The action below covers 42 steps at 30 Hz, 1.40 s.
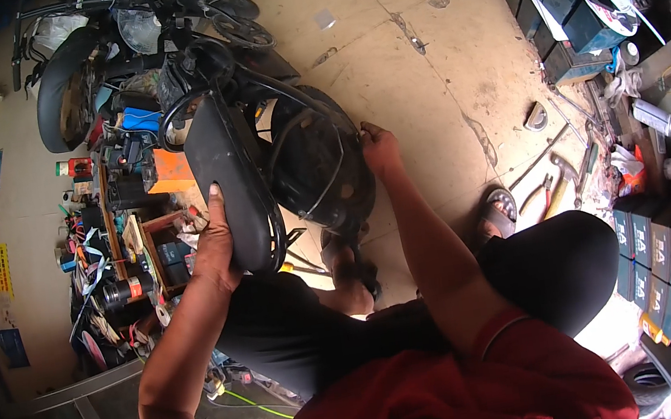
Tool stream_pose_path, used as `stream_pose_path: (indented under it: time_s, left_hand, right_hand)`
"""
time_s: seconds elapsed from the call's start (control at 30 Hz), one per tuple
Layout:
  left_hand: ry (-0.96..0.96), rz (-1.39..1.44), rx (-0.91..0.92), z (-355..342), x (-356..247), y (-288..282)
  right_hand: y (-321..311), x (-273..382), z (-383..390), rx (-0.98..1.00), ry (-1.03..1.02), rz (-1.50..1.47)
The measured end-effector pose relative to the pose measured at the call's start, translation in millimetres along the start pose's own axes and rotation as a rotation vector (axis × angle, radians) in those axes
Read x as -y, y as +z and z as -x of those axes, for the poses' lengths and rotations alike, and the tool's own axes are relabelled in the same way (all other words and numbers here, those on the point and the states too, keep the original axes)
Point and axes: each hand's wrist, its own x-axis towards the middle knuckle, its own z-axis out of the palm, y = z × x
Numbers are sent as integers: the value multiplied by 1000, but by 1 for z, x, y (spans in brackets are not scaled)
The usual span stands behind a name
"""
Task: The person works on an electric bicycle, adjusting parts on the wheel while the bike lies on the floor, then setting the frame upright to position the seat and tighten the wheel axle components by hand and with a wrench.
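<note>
A black padded seat (230, 177) belongs to a small two-wheeler in front of me. My left hand (214, 239) grips the near left side of this seat. Its thumb lies on top of the padding, and the other fingers are mostly hidden. To the right of the seat is a black wheel (309, 157), with a thin cable or strip crossing its side. At the wheel's right edge, my right hand (381, 150) has its fingers curled and pressed together. Whatever they pinch, if anything, is too small to tell.
Pliers (536, 197) and a hammer (562, 186) lie on the tiled floor at right, beside my sandalled foot (497, 212). Dark batteries (661, 267) are stacked farther right. Crowded shelves with an orange box (167, 171) stand left. Another two-wheeler's tyre (62, 93) is behind.
</note>
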Motion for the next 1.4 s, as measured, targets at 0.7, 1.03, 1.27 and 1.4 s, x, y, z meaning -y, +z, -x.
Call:
stream_pose_path:
  time_s: [0.7, 1.03, 1.27, 1.4]
  left_hand:
    - [25, -17, 20, 5, -8, 19]
    - [-2, -59, 61, 6, -12, 25]
    - [25, -17, 54, 6, -13, 19]
    - [44, -39, 61, 10, -15, 25]
  right_hand:
    - [-19, 14, 6, 156, -159, 225]
    - [-8, 20, 5, 103, -135, 128]
    - [1, 28, -4, 173, -79, 115]
    - [5, 8, -17, 145, -132, 76]
